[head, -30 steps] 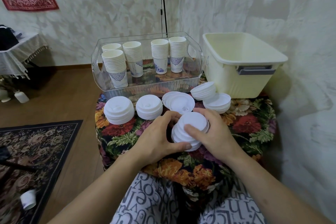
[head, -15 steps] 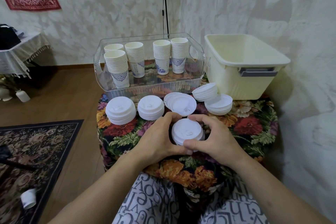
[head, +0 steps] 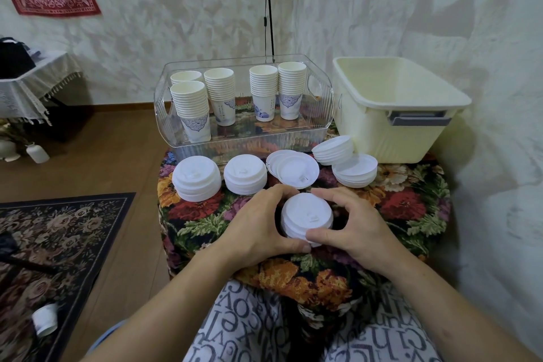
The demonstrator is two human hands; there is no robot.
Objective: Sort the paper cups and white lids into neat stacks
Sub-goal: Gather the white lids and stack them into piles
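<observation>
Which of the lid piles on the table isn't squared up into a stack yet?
The fanned lid pile, third from the left, just beyond both hands: its lids are slid sideways and overlapping, while the other piles sit in stacks.

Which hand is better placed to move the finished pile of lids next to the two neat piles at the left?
Probably the left hand. It already cups the pile of lids on the side nearest the two neat piles, so its path there looks short. The right hand would have to cross over.
</observation>
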